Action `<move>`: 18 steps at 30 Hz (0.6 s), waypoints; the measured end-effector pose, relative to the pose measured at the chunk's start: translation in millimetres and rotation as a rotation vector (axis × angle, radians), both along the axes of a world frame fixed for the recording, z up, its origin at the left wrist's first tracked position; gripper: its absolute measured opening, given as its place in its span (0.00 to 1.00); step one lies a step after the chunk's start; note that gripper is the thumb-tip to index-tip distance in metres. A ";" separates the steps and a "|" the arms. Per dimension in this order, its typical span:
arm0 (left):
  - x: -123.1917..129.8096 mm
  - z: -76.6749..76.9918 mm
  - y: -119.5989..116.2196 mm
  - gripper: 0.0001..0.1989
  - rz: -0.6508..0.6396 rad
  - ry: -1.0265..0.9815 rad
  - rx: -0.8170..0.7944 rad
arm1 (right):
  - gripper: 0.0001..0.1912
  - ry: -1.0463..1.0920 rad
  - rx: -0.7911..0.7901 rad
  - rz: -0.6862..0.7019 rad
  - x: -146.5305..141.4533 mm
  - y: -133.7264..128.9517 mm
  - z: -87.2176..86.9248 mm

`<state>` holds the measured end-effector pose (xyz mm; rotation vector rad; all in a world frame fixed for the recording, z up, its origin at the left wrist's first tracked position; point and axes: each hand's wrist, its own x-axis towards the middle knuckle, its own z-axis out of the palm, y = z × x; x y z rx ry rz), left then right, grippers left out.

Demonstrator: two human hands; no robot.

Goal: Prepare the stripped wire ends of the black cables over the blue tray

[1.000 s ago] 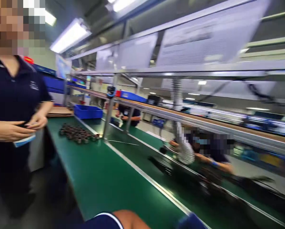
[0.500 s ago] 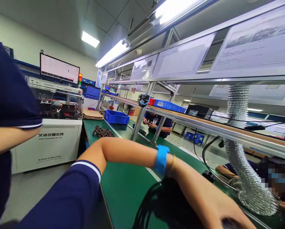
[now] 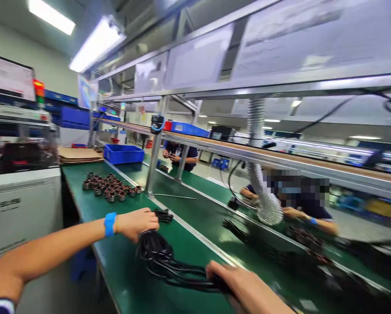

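Note:
A bundle of black cables [image 3: 159, 257] lies across the green bench top [image 3: 84, 183] and trails towards the lower right. My right hand [image 3: 238, 281] is closed around its cables. My left hand [image 3: 136, 224], with a blue wristband [image 3: 109, 223] above it, grips the bundle's upper end. Just beyond that hand sit some small black cable ends [image 3: 162, 216]. Farther left on the bench, several copper-wound coil parts [image 3: 108, 187] stand in a loose cluster, out of reach of both hands' fingers.
A blue plastic crate [image 3: 123, 154] and stacked cardboard sheets [image 3: 79, 155] stand at the bench's far end. A metal post [image 3: 154, 157] rises from the bench. A white instrument cabinet [image 3: 22, 209] stands left. Two co-workers [image 3: 300, 200] [image 3: 179, 156] work across the bench, beyond a foil duct [image 3: 264, 192].
The view has swung and the person standing at the left has left the frame. My arms have dropped from close to the camera, and the black cable bundle now lies on the bench.

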<state>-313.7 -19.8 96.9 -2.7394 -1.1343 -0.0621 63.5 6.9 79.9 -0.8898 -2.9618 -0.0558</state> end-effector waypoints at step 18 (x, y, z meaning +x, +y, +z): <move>164.8 -99.9 -16.5 0.24 0.183 -0.002 -0.125 | 0.24 0.183 0.138 -1.018 188.8 -0.1 -69.0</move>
